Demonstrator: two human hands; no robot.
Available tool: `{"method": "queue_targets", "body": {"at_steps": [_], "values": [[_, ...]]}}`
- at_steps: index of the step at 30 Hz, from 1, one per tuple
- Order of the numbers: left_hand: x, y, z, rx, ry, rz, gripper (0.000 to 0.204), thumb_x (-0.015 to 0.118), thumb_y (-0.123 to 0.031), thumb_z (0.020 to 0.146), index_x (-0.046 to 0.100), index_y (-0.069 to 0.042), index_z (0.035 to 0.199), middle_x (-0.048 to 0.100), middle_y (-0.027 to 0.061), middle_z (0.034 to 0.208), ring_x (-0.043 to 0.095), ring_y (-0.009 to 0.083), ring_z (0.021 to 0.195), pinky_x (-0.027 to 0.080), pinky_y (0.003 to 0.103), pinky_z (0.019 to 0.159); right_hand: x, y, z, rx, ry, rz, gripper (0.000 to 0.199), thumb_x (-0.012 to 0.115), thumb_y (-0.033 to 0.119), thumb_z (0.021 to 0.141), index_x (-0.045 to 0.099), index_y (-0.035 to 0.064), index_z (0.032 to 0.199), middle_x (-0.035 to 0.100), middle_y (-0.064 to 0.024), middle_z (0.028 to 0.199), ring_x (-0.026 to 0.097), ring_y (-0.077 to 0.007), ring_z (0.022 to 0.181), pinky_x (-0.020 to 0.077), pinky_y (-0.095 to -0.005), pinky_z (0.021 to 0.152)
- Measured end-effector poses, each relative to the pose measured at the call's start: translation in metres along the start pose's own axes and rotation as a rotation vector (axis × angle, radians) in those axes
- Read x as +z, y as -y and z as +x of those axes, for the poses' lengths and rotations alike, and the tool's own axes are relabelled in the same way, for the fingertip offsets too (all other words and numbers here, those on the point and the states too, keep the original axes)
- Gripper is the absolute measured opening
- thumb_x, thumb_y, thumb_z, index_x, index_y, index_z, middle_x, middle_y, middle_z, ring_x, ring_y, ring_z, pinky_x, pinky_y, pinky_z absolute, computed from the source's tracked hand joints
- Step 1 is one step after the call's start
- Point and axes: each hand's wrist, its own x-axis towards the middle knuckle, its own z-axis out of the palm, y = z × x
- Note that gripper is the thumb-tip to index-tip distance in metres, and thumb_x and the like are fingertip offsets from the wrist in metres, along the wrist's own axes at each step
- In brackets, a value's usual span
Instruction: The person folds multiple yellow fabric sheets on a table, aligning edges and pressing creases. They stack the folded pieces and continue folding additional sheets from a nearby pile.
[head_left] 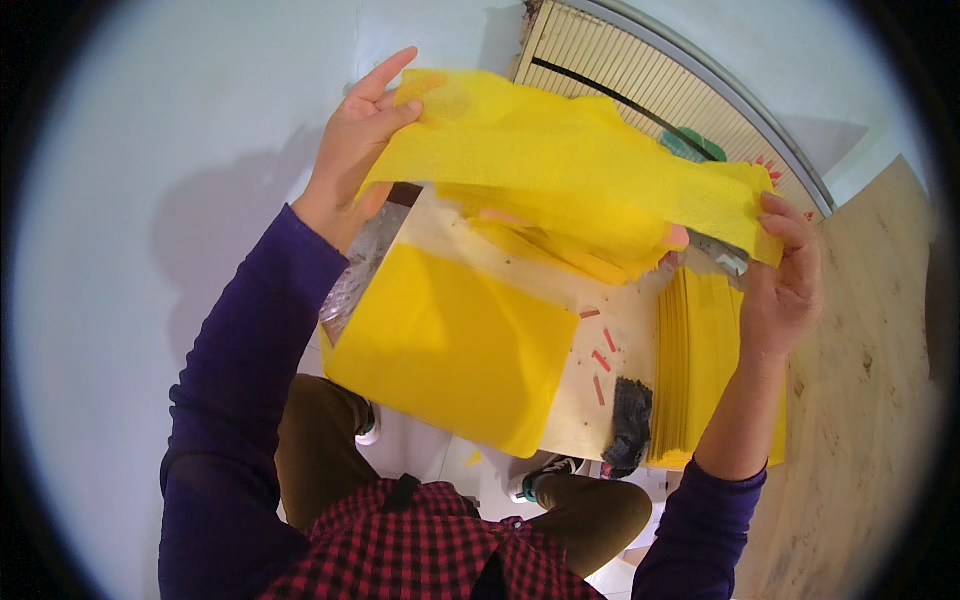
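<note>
purple-sleeved at far left, the left hand (352, 150) pinches one end of a thin yellow fabric piece (540, 140) between thumb and fingers, index poking free, and that piece hangs spread out above the tabletop (635, 330), so it's mid-handling, i'd judge, not yet set down! below it a yellow sheet (450, 350) lies flat, one layer or several, can't tell. across we go: little red strips (601, 361) scattered loose, then a crumpled dark bundle (630, 425), then a thick yellow stack (690, 370), many layers, finished or waiting, no telling! and far right, the right hand (785, 280) grips the opposite end, fingers curled over it.
</note>
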Motion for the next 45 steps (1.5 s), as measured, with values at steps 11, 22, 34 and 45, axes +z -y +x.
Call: {"method": "queue_targets", "body": {"at_steps": [11, 22, 34, 45], "values": [[-0.026, 0.081, 0.086, -0.014, -0.009, 0.170, 0.047, 0.049, 0.004, 0.091, 0.047, -0.005, 0.138, 0.061, 0.0085, 0.122, 0.061, 0.0137, 0.102, 0.050, 0.027, 0.087, 0.052, -0.103, -0.041, 0.183, 0.091, 0.043, 0.036, 0.053, -0.017, 0.068, 0.062, 0.0024, 0.097, 0.062, -0.0113, 0.117, 0.058, -0.0248, 0.113, 0.0439, -0.0327, 0.097], [-0.056, 0.154, 0.146, -0.137, -0.056, 0.489, 0.044, 0.052, 0.004, 0.087, 0.055, -0.003, 0.131, 0.065, 0.0071, 0.110, 0.063, 0.0112, 0.086, 0.051, 0.024, 0.076, 0.101, -0.173, -0.059, 0.376, 0.215, 0.076, 0.028, 0.057, -0.013, 0.072, 0.062, 0.0015, 0.096, 0.064, -0.0129, 0.113, 0.060, -0.0247, 0.107, 0.0467, -0.0297, 0.092], [-0.058, 0.157, 0.143, -0.224, -0.063, 0.700, 0.041, 0.051, -0.002, 0.089, 0.054, -0.001, 0.130, 0.063, 0.0097, 0.120, 0.061, 0.0153, 0.094, 0.048, 0.027, 0.083, 0.107, -0.184, -0.064, 0.543, 0.392, 0.006, 0.021, 0.064, -0.002, 0.082, 0.062, 0.0029, 0.102, 0.061, -0.0066, 0.120, 0.056, -0.0144, 0.106, 0.0435, -0.0248, 0.089], [-0.130, 0.144, 0.110, 0.172, 0.108, 0.996, 0.053, 0.058, -0.022, 0.092, 0.044, -0.001, 0.138, 0.048, 0.0131, 0.140, 0.046, 0.0212, 0.127, 0.034, 0.031, 0.107, 0.074, -0.165, -0.074, 0.415, 0.390, -0.201, 0.055, 0.071, 0.010, 0.080, 0.053, 0.0094, 0.132, 0.048, -0.0132, 0.141, 0.046, -0.0245, 0.130, 0.0408, -0.0338, 0.102]]}}
